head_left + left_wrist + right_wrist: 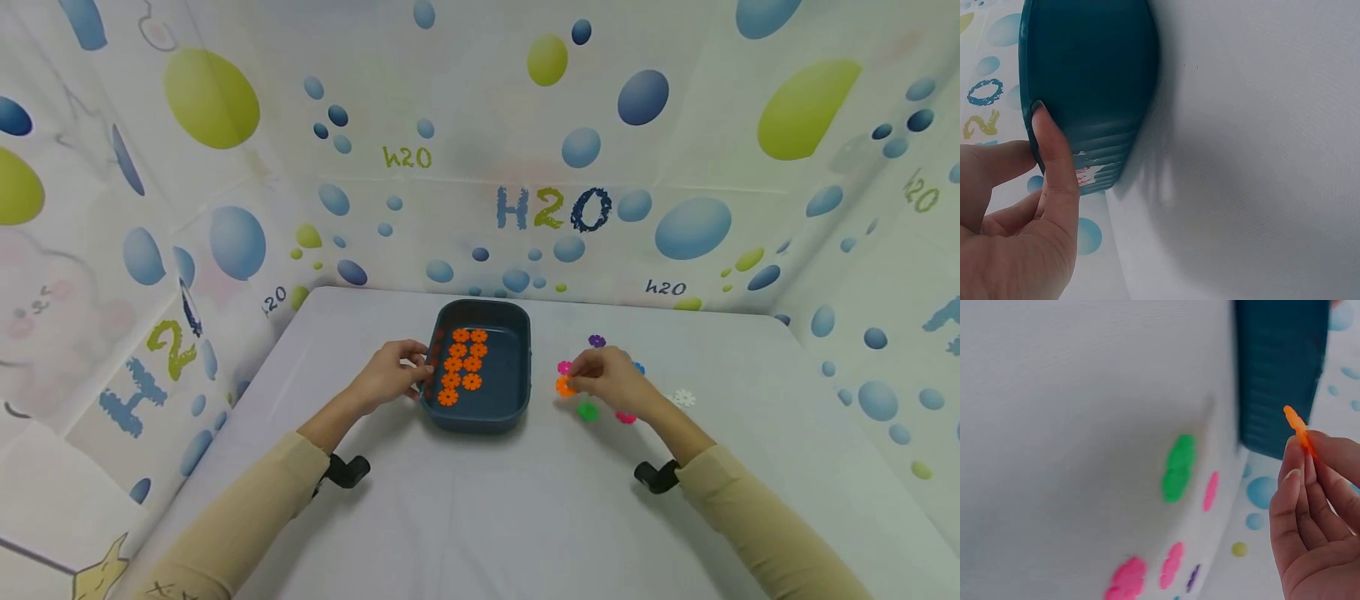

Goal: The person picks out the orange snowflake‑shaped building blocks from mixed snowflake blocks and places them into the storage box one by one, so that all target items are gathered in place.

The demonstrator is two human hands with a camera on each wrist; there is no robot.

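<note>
A dark blue plastic bin (pixel 506 421) stands on the table, with several orange flower-shaped discs (pixel 472 381) laid in rows along its left half. My left hand (pixel 390 372) pinches the bin's left rim; in the left wrist view its thumb and fingers lie on either side of that edge. To the right of the bin, my right hand (pixel 609 379) holds one orange flower-shaped disc (pixel 1296 422) between thumb and fingertips, raised off the table. Around and under this hand lie a green disc (pixel 588 412), pink discs (pixel 626 417), a purple disc (pixel 597 341) and a partly hidden blue disc (pixel 640 368).
A white disc (pixel 683 398) lies to the right of my right forearm. White cloth (pixel 480 517) covers the table. Behind and beside the table hang printed curtains (pixel 465 100) with blue and green spots. Each wrist carries a small black camera (pixel 657 477).
</note>
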